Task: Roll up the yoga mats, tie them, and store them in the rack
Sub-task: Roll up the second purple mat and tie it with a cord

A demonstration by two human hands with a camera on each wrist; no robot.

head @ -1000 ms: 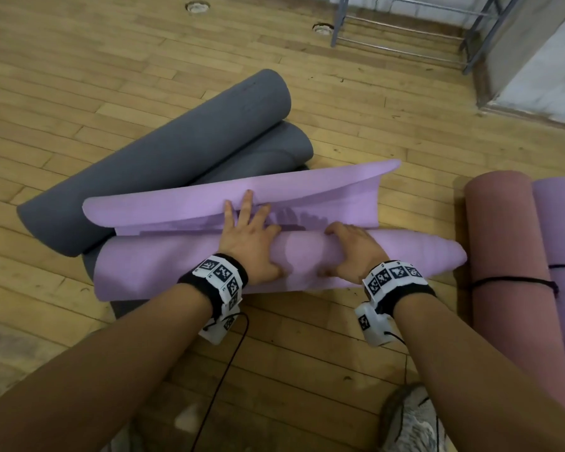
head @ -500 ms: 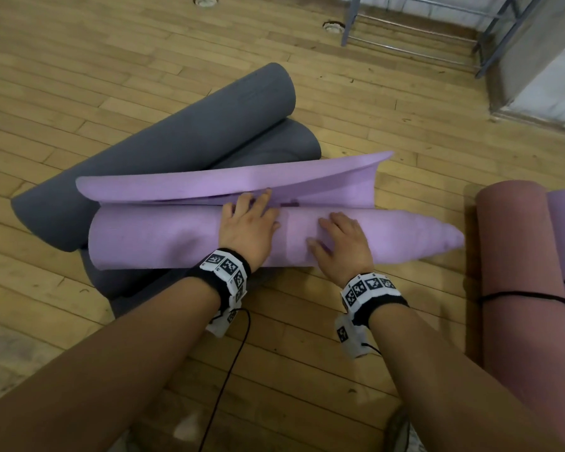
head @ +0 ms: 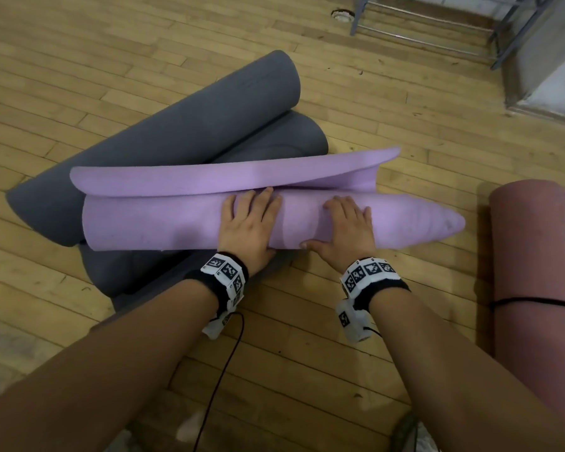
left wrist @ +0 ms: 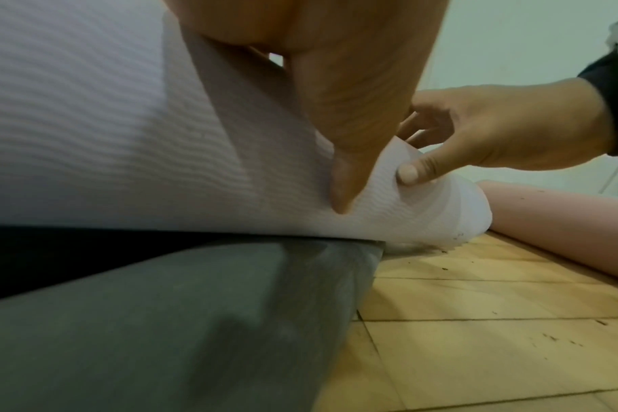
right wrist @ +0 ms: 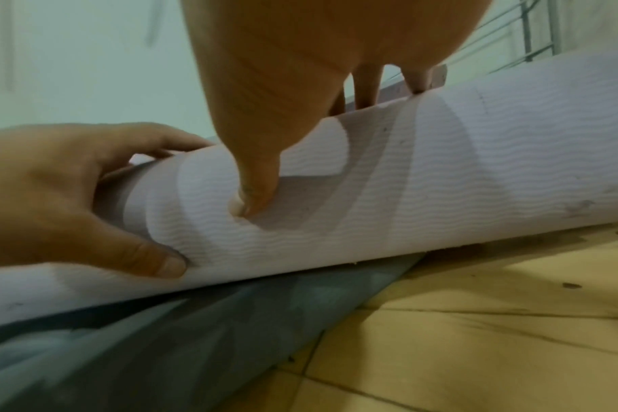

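Foam dents under my thumbs: the purple mat [head: 150,220] is soft, light, springy. It lies across grey mats [head: 177,125] at twelve o'clock. Left hand [head: 247,228] and right hand [head: 348,230] each curl a grip round its middle.

Half-rolled mat [head: 150,223] atop rolled mats [head: 177,125]

No legible text, brand, number or label was found on any surface in view. The only signs present are black-and-white square coded markers, printed on white tiles set in a row round the left wristband [head: 224,271] and the right wristband [head: 369,271]. Their patterns carry no readable characters.
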